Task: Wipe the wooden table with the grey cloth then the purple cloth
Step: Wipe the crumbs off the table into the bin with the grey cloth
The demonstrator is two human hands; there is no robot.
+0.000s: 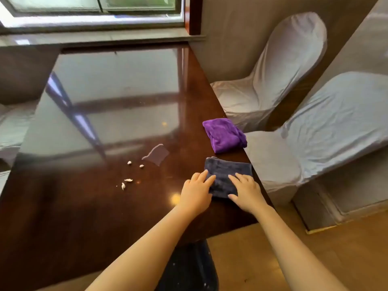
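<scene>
A folded grey cloth (226,171) lies near the right edge of the glossy dark wooden table (105,217). My left hand (196,193) rests flat on the cloth's left end, fingers spread. My right hand (246,191) lies flat on its near right part, fingers spread too. Neither hand is closed around the cloth. A crumpled purple cloth (223,135) sits just beyond the grey one, at the table's right edge. Several small white crumbs (128,180) and a torn greyish scrap (156,154) lie on the table left of the cloths.
Two chairs in pale fabric covers stand right of the table, one far (279,66) and one near (327,131). A window and sill (94,24) run along the far side. Wood floor (315,248) shows lower right.
</scene>
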